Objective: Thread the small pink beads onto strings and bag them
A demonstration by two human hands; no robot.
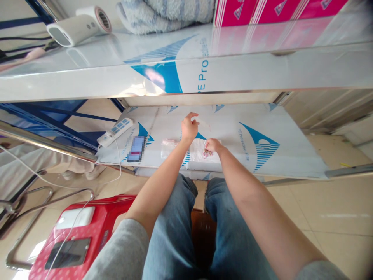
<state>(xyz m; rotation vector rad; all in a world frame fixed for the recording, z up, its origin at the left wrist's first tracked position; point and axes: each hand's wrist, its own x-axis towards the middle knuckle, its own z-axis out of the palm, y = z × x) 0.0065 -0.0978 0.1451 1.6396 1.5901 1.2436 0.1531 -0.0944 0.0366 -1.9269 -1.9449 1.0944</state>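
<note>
My left hand (pixel 189 128) is raised above a white film-covered shelf (pixel 262 128), its fingers curled beside a thin white strip (pixel 204 124). Whether it grips the strip I cannot tell. My right hand (pixel 213 146) rests on a white plastic packet (pixel 201 159) and pinches at its top edge, just above a small pink item (pixel 207 154). To the left of the packet lies a small clear bag (pixel 169 144) with pinkish contents. A phone (pixel 136 149), its screen blurred, lies further left.
A white power strip (pixel 115 130) with a cable sits at the shelf's left end. An upper shelf (pixel 186 74) overhangs, holding a hair dryer (pixel 78 27), a towel (pixel 163 15) and pink boxes (pixel 276 11). A red stool (pixel 81 233) with a phone stands at my left knee.
</note>
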